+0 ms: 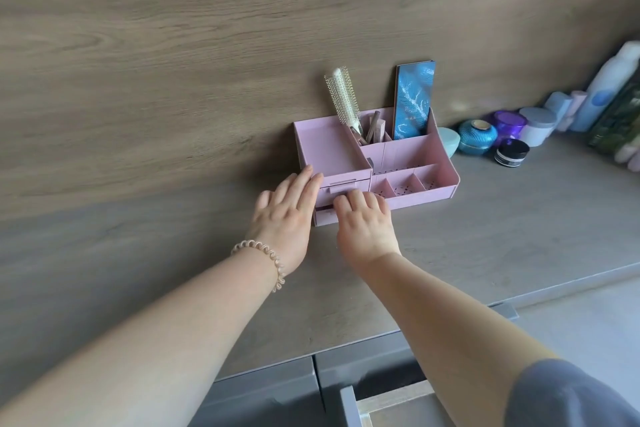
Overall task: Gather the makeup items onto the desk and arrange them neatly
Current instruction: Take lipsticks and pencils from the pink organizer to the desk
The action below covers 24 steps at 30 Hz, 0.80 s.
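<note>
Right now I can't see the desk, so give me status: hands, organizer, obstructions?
Left hand flat against pink organizer. Right hand at its lower drawer, grip unclear. Jars beside, nothing blocking.

Wood-grain wall (207,45), grey desk (485,253)

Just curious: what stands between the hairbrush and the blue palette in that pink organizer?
Head view: a few slim makeup sticks stand in the compartment between hairbrush and blue palette.

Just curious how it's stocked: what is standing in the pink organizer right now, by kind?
Round hairbrush: 1
Blue palette: 1
Slim makeup sticks: about 3, partly hidden
Total in the pink organizer: about 5
</note>
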### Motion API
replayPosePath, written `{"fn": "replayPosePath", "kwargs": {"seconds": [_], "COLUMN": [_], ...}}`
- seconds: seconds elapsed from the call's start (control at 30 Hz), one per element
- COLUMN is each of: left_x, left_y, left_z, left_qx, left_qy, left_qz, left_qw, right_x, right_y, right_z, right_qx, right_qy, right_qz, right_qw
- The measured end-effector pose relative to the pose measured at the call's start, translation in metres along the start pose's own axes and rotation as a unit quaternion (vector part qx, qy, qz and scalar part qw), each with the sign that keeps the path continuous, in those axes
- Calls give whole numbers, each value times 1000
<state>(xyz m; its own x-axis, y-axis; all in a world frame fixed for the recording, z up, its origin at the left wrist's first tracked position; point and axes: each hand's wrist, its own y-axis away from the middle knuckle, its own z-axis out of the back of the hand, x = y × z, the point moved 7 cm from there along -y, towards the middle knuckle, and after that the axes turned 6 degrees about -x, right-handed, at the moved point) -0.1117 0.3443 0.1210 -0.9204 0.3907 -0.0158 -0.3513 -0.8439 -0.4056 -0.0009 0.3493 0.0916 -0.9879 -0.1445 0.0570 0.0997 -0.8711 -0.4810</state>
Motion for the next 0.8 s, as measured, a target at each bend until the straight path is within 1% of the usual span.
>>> {"fn": "replayPosePath", "kwargs": {"seconds": [0.07, 0.17, 0.3, 0.4, 0.73, 0.8], "left_x": [-1, -1, 0, 0, -2, -2], "left_y": [0, 1, 0, 1, 1, 1], "left_z": [0, -3, -1, 1, 2, 0], "left_qx": [6, 15, 20, 32, 22, 30], "left_qy": [-4, 0, -3, -3, 8, 15], "left_qz": [1, 13, 12, 6, 20, 27], "left_qw": [1000, 1000, 1000, 999, 1000, 999], "right_x": [0, 0, -4, -10, -12, -12], "right_y": [0, -1, 3, 16, 62, 74], "right_z": [0, 1, 5, 4, 26, 33], "right_qx": [-9, -1, 9, 15, -9, -14], "right_qy": [16, 9, 39, 40, -2, -26], "right_qz": [-4, 0, 35, 49, 28, 32], "right_qw": [1000, 1000, 999, 998, 1000, 999]}}
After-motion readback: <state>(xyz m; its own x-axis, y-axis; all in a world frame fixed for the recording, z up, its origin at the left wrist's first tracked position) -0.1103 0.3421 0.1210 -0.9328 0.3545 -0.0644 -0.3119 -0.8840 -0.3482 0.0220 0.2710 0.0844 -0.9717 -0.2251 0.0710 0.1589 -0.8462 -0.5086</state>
